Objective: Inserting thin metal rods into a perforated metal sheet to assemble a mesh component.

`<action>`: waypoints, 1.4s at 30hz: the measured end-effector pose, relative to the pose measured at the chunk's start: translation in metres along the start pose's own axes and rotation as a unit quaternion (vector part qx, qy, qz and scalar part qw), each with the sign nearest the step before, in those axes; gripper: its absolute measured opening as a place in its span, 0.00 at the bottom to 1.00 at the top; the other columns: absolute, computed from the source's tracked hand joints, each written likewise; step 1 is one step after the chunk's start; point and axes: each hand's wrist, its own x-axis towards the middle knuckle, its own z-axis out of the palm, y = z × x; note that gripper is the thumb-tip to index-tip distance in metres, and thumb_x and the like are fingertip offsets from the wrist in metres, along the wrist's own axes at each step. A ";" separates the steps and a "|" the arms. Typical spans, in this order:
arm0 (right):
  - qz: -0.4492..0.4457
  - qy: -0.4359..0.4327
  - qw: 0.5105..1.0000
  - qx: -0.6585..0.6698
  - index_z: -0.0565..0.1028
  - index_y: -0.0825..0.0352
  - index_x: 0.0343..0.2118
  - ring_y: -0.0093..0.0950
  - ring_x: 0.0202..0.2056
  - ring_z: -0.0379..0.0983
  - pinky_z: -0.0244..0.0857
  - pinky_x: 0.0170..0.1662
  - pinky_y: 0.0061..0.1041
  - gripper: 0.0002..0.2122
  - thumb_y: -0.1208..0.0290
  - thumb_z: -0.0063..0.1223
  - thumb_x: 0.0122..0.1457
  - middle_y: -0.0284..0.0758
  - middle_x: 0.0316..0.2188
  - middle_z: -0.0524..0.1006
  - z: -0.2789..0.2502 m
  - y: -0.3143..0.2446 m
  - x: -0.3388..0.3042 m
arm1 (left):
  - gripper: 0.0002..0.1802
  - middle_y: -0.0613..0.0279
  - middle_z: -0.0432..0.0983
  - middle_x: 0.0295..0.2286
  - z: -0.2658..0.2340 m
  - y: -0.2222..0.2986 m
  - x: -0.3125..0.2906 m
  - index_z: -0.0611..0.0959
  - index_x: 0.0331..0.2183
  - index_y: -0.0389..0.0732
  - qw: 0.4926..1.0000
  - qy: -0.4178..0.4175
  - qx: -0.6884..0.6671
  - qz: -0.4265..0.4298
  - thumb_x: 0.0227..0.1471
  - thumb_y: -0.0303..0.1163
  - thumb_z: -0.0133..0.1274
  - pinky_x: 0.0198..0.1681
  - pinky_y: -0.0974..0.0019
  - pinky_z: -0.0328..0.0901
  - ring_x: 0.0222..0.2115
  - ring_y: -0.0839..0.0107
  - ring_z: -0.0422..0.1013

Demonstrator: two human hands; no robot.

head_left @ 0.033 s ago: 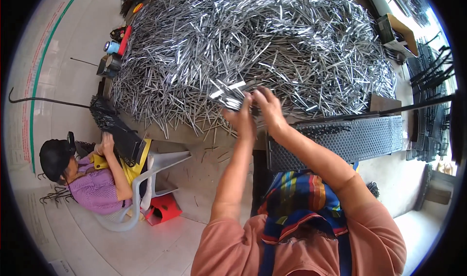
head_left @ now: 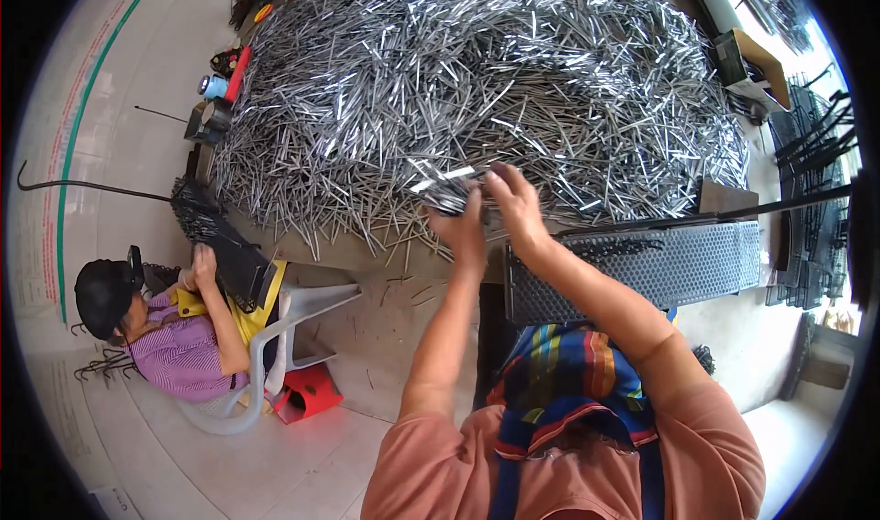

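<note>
A loose bunch of flat silvery metal strips (head_left: 444, 188) is gripped in my left hand (head_left: 461, 233), with its ends fanning out to the left. Close by on the right, my right hand (head_left: 518, 210) has its fingers bent around the right ends of the same bunch. Its fingertips are partly hidden, and the strips blur a little. Both hands are over the near edge of a wide heap of similar metal strips (head_left: 385, 98).
Below my right forearm lies a perforated dark metal panel (head_left: 632, 268). To the left, a co-worker (head_left: 183, 346) sits on a grey plastic chair (head_left: 261, 364), handling a black wire bundle (head_left: 220, 254). An open carton (head_left: 752, 66) stands at the far right, a red box (head_left: 309, 394) on the floor.
The bunch of strips has tilted and shifted slightly to the right in my hands. My left hand has moved slightly right and toward me; the co-worker is almost unchanged.
</note>
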 end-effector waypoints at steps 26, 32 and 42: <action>0.020 -0.417 0.888 -0.193 0.76 0.73 0.46 0.36 0.48 0.74 0.67 0.53 0.33 0.22 0.58 0.54 0.58 0.43 0.41 0.79 -0.150 -0.042 -0.145 | 0.23 0.62 0.76 0.35 -0.021 0.083 -0.237 0.77 0.41 0.37 0.760 -0.375 -0.184 -0.498 0.37 0.23 0.62 0.40 0.65 0.74 0.35 0.70 0.76; -0.033 -0.070 0.997 -0.004 0.76 0.74 0.45 0.27 0.41 0.75 0.68 0.46 0.27 0.19 0.63 0.52 0.58 0.37 0.38 0.79 -0.185 -0.006 -0.199 | 0.17 0.64 0.78 0.30 -0.020 0.078 -0.263 0.79 0.39 0.37 0.806 -0.332 -0.073 -0.485 0.42 0.18 0.58 0.35 0.66 0.74 0.29 0.71 0.77; 0.109 -0.042 0.984 -0.136 0.73 0.68 0.18 0.17 0.19 0.70 0.59 0.20 0.19 0.09 0.74 0.61 0.51 0.31 0.17 0.74 -0.219 -0.011 -0.206 | 0.19 0.60 0.80 0.32 0.006 0.051 -0.254 0.82 0.39 0.35 0.832 -0.266 -0.003 -0.487 0.39 0.14 0.60 0.33 0.65 0.75 0.29 0.67 0.78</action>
